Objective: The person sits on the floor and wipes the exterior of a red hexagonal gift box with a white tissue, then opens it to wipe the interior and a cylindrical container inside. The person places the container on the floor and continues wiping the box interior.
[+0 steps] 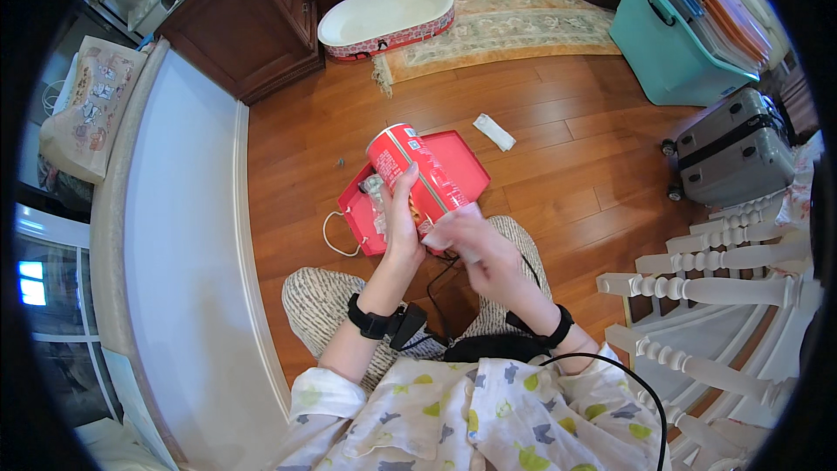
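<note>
A red cylindrical can point(418, 173) with printed writing is tilted above the floor in front of me. My left hand point(400, 219) grips it from the left side, thumb along its wall. A thin white tissue or wipe point(451, 226) is in my right hand point(484, 255), pressed around the can's near end; that hand is slightly blurred. Beneath the can lies an opened red box point(460, 160) with a white cord handle point(327, 235). Clear plastic wrapping point(374, 190) sits in its left part. The can covers the box's middle.
A white packet point(494, 132) lies on the wooden floor point(556, 163). A low white wall point(189, 209) runs along the left, and white balusters point(706, 291) border stairs on the right. Farther off are an oval tub point(386, 13), a turquoise bin point(667, 52) and a grey suitcase point(735, 150).
</note>
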